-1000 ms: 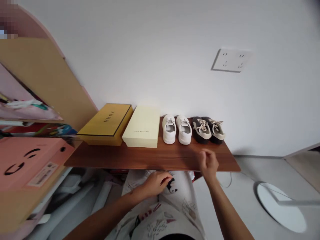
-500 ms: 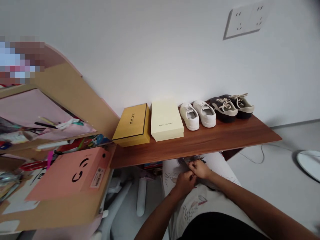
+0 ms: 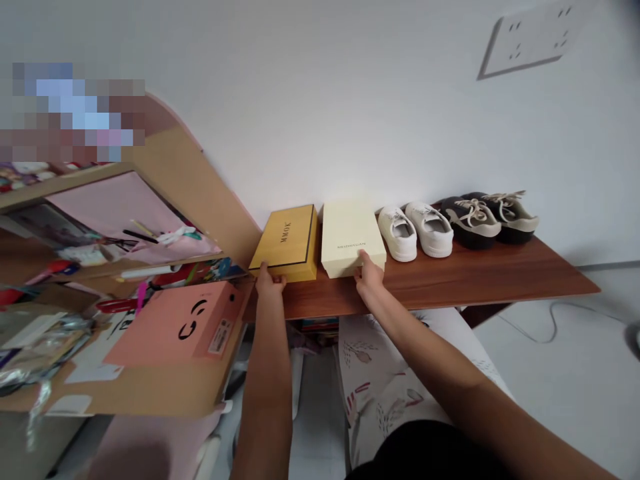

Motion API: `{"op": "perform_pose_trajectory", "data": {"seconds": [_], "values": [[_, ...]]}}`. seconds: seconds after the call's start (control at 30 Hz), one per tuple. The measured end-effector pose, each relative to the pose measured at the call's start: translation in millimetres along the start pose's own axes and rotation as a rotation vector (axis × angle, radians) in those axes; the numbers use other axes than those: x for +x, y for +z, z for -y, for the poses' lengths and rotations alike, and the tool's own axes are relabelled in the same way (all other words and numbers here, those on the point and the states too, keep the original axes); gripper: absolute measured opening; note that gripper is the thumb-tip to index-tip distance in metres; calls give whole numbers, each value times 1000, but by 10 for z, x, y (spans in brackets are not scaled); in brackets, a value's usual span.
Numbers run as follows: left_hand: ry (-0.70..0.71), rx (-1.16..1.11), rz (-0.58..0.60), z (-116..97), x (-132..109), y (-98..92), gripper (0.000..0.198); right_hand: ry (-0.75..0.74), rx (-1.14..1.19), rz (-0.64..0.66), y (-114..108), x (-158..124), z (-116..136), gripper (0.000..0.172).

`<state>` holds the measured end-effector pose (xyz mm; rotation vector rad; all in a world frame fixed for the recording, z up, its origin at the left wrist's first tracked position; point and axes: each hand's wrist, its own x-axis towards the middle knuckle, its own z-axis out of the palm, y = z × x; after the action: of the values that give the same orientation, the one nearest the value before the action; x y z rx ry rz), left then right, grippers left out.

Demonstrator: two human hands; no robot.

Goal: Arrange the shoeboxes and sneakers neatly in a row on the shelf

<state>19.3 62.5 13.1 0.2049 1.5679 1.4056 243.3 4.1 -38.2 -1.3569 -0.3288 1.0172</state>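
Note:
My left hand [image 3: 270, 279] is at the front edge of a yellow shoebox [image 3: 296, 241] marked MMOK, thumb on the lid and fingers against the front side. At the front of a cream shoebox [image 3: 349, 223] marked MEIZHIYUAN, my right hand [image 3: 370, 275] grips the edge in the same way, thumb on top near the lettering. Both boxes lie closed, side by side with a small gap, on a brown wooden board [image 3: 440, 283]. To the right of the cream box stand white sneakers [image 3: 429, 230], then a pair of black and beige shoes [image 3: 473, 220].
On the left, a wooden desk shelf [image 3: 165, 393] carries a pink box [image 3: 175, 327] and cluttered small items. A wall socket panel [image 3: 527, 40] is at upper right. Patterned white fabric [image 3: 380, 380] lies below the board, and a cable [image 3: 553, 320] runs over the floor.
My hands, earlier together below the board's front edge, have moved apart and up, one onto each shoebox. The view has shifted, so the scene sits farther right.

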Motion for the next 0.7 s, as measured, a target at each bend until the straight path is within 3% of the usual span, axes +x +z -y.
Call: {"op": "perform_pose_trajectory", "data": {"seconds": [0.07,0.17,0.27,0.33,0.4,0.5,0.6,0.7], "values": [[136,-54,3,-42,-32,53,26,-139,-45,-130,26,-29,80,45],[623,-8,19,5,-147,70,31,-461,-241,-223,-59,-163,278,43],[1135,424,52,115,-259,17,36,-928,-661,-15,-143,-373,449,33],[1344,793,176,208,-307,-47,28,-1149,-951,196,-165,-501,463,26],[1450,1091,301,310,-323,-124,18,-1244,-1159,326,-182,-568,378,28],[1495,1391,360,459,-266,-244,18,-1257,-1326,389,-246,-502,144,31],[1517,1500,407,577,-109,-331,12,-1207,-1417,419,-343,-291,-61,27],[1536,1442,469,652,90,-365,10,-1168,-1446,433,-408,-91,-156,25]]}}
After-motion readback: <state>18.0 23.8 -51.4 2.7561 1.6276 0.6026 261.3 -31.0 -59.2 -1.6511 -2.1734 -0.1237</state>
